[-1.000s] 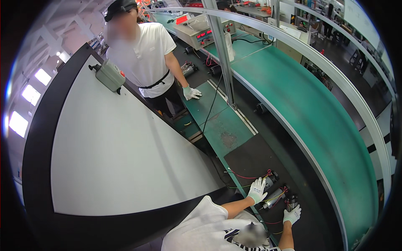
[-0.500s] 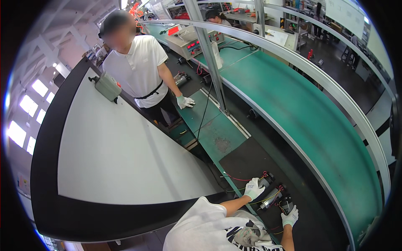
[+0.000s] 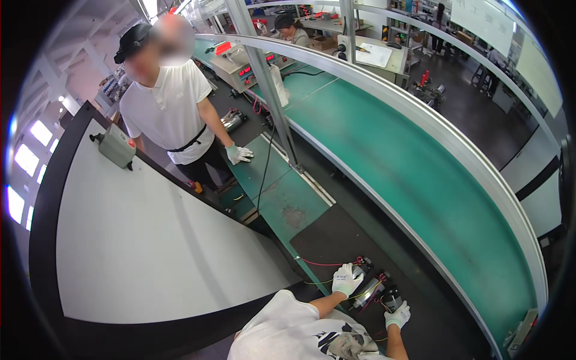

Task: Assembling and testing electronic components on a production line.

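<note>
Three small cylindrical electric motors with thin wires lie side by side on the dark mat. My left hand [image 3: 347, 280], in a white glove, is closed over the leftmost motor [image 3: 362, 267]. A red wire [image 3: 324, 263] runs out from that motor across the mat. Between my hands lies the silver middle motor [image 3: 370, 291], with yellow and red wires about it. My gloved right hand [image 3: 398, 315] is closed around the near end of the dark right-hand motor [image 3: 392, 297]. The fingertips of both hands are partly hidden.
A co-worker in a white shirt [image 3: 171, 111] stands ahead left, one gloved hand [image 3: 240, 154] on the green bench [image 3: 282, 192]. A grey-white panel [image 3: 150, 240] fills the left. Metal posts and curved rails [image 3: 273, 96] border the green conveyor [image 3: 390, 168] on the right.
My view has turned to the right, so the scene sits further left in it. Both hands remain at the same motors. A second head now shows behind the co-worker.
</note>
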